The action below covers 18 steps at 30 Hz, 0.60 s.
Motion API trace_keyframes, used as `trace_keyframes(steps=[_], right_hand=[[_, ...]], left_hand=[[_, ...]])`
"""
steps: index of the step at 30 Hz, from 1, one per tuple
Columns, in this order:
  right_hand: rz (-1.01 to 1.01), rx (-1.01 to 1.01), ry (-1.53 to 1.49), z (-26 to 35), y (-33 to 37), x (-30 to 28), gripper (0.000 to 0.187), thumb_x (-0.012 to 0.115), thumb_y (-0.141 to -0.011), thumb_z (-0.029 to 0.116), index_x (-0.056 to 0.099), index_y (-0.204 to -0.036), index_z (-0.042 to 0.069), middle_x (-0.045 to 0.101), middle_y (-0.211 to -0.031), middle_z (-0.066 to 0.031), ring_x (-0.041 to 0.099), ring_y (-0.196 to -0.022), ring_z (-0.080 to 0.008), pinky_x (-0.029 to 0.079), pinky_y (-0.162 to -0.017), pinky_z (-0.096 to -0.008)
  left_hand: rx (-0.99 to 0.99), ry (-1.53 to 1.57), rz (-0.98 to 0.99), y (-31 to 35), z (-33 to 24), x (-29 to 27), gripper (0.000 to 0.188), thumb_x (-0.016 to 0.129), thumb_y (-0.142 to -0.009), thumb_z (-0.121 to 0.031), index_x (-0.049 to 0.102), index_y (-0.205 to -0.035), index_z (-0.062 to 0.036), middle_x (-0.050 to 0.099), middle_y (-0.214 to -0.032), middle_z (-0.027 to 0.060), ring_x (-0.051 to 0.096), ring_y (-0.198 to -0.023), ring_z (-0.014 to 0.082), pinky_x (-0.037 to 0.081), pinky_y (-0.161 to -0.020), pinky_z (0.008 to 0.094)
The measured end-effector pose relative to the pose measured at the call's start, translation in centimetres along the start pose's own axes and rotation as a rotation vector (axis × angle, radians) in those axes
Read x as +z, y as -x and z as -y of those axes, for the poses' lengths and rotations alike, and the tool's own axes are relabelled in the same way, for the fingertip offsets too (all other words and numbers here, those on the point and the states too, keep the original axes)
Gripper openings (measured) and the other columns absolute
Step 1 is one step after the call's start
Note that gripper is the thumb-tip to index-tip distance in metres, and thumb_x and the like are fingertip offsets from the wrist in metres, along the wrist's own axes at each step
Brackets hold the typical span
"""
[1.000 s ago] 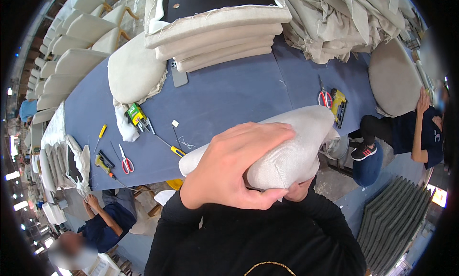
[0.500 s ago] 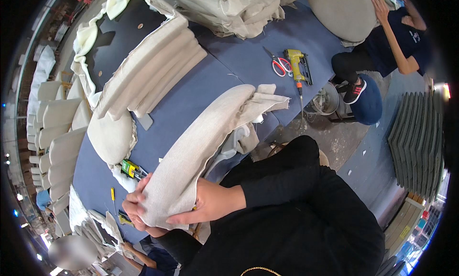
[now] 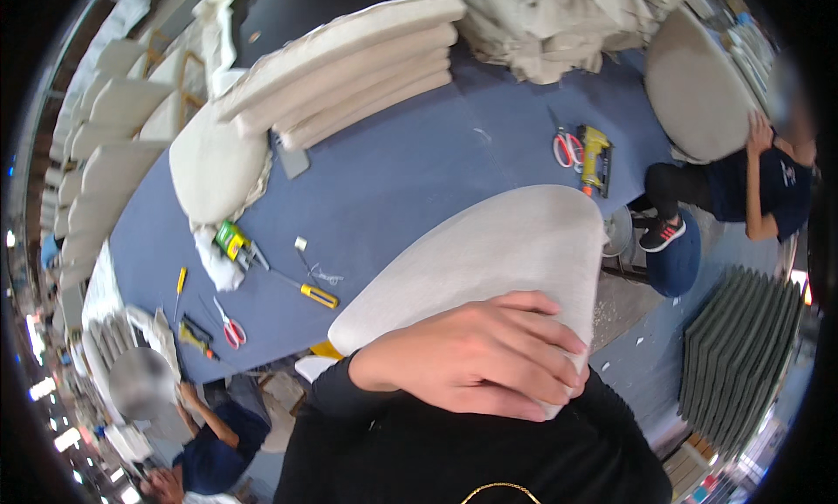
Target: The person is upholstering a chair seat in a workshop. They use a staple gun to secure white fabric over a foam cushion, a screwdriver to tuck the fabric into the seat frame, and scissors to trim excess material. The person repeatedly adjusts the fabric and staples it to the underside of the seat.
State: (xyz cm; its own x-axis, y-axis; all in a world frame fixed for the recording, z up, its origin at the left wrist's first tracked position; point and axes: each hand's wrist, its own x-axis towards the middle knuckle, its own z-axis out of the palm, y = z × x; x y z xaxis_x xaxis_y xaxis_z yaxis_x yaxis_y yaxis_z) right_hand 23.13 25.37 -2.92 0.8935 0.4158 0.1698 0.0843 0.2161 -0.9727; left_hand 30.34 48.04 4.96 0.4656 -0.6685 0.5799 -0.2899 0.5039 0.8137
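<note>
A beige fabric-covered chair panel with a rounded outline is tilted in front of my body, its smooth face up. My left hand reaches across from the left and lies over the panel's near right edge, fingers curled round the rim. My right hand is out of sight, hidden by the panel and my left hand. Left of the panel, a yellow-handled screwdriver lies on the blue table near loose threads. Beyond the panel's far right end are red-handled scissors and a yellow staple gun.
Stacked beige panels and a heap of fabric sit at the back. A green box and second scissors lie at left. One co-worker sits at right, another at lower left. Grey folded sheets stand at right.
The panel has turned from edge-on, with loose fabric and its underside showing, to smooth face up. My left hand has moved right across it; my right hand has gone out of sight.
</note>
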Motion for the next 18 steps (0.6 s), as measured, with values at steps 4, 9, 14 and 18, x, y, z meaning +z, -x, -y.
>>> trace_keyframes(steps=[4,9,14,18], right_hand=[[-0.136,0.143,0.15,-0.4,1.0,-0.9,0.058,0.08,-0.097,0.017,0.057,-0.149,0.006,0.066,-0.146,-0.0084,0.064,-0.134,-0.0219,0.052,-0.112,-0.039],[-0.245,0.266,0.257,-0.8,1.8,-0.5,0.054,0.077,-0.1,0.021,0.058,-0.148,0.007,0.066,-0.144,-0.0081,0.063,-0.134,-0.0215,0.052,-0.112,-0.0385],[-0.224,0.375,0.316,-1.0,0.7,0.0,0.05,0.073,-0.103,0.024,0.058,-0.147,0.008,0.066,-0.142,-0.0079,0.062,-0.134,-0.0211,0.052,-0.112,-0.0381],[-0.225,0.248,0.202,0.2,-2.0,2.5,0.074,0.081,-0.098,0.036,0.048,-0.158,0.008,0.061,-0.152,-0.0073,0.057,-0.143,-0.0207,0.047,-0.12,-0.0399]], left_hand=[[0.044,-0.009,-0.047,-0.1,-0.2,0.0,0.016,0.078,-0.1,-0.021,0.081,-0.105,-0.0056,0.08,-0.113,0.0075,0.071,-0.121,0.0364,0.043,-0.113,0.053],[-0.009,0.043,-0.066,-0.6,-0.9,-1.1,0.013,0.079,-0.098,-0.018,0.08,-0.1,-0.0051,0.082,-0.109,0.0048,0.074,-0.116,0.0319,0.045,-0.115,0.0509],[-0.163,0.119,-0.123,0.5,-1.9,-3.9,0.01,0.085,-0.089,-0.01,0.085,-0.097,-0.0041,0.083,-0.103,0.0117,0.078,-0.11,0.0326,0.042,-0.119,0.0515],[-0.139,0.092,-0.198,0.7,-1.7,-5.3,0.011,0.087,-0.085,-0.009,0.086,-0.093,-0.0008,0.084,-0.097,0.0158,0.078,-0.11,0.0363,0.042,-0.12,0.052]])
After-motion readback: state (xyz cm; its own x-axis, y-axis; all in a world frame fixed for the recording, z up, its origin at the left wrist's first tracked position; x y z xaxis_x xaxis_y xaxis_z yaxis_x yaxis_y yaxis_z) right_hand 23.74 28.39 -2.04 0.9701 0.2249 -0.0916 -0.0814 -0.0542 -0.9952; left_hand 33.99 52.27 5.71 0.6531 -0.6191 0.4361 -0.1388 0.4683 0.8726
